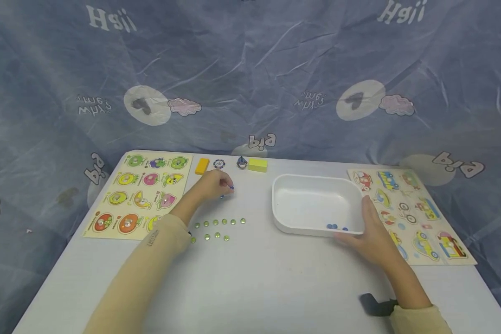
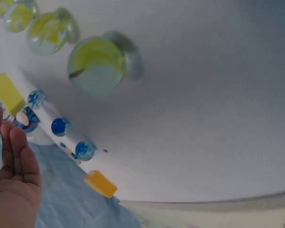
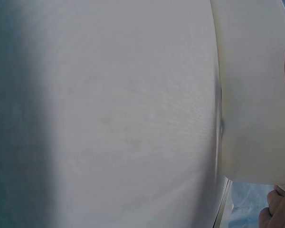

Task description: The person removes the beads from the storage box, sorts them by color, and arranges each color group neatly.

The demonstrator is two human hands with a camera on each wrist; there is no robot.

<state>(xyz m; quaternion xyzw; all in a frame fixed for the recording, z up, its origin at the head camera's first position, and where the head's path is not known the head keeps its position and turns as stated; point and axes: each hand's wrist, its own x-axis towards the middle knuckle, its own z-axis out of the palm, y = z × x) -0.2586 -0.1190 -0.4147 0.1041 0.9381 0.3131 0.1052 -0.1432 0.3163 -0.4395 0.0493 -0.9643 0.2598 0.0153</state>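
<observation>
My left hand (image 1: pixel 214 184) is over the table's left half and pinches a blue glass marble (image 1: pixel 231 187) at its fingertips. Just below the fingers another blue marble (image 1: pixel 222 196) lies on the table. In the left wrist view, blue marbles (image 2: pixel 60 126) line up beside the hand (image 2: pixel 16 175). Yellow-green marbles (image 1: pixel 215 222) form two rows nearer me. On the right, my right hand (image 1: pixel 373 236) grips the near right corner of a white tray (image 1: pixel 313 230), thumb along the front side, fingers at the right side. Several blue marbles (image 1: pixel 334 226) lie in the tray's near right part.
A fruit puzzle board (image 1: pixel 127 185) lies at the left and a vehicle puzzle board (image 1: pixel 415 239) at the right. Along the back edge are an orange block (image 1: pixel 202 166), a round badge-like piece (image 1: pixel 219 163), a small penguin-like figure (image 1: pixel 241 163) and a yellow block (image 1: pixel 257 164).
</observation>
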